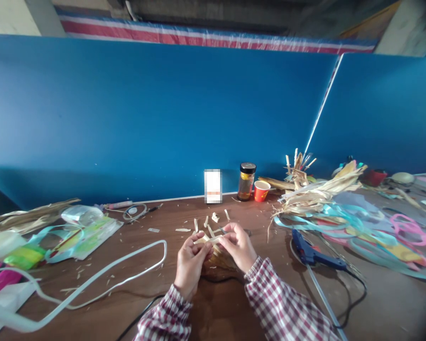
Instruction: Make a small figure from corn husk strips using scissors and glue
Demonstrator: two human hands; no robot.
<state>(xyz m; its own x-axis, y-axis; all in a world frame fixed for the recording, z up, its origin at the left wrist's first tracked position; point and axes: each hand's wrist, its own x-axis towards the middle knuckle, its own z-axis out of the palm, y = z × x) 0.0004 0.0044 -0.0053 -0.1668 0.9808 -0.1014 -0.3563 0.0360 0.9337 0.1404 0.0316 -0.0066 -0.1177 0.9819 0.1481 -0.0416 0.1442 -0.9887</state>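
While cut scraps (208, 222) dot the brown wooden table (234, 312), left hand (191, 263) and right hand (238, 246) pinch a pale dried-husk strip (209, 240) near centre, over a seemingly half-made husk bundle (220, 259); far-right loose husks (319, 194) lie unused.

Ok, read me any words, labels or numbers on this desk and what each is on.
No text reads clearly.
Glass jar with black lid: yellow label, print too small.
Red paper cup: yellow mark, too blurred.
White box by the blue partition: pixelated, unreadable.
Clear plastic packet with green print: too blurred.
Pale straw strip held by left hand and right hand: no print.
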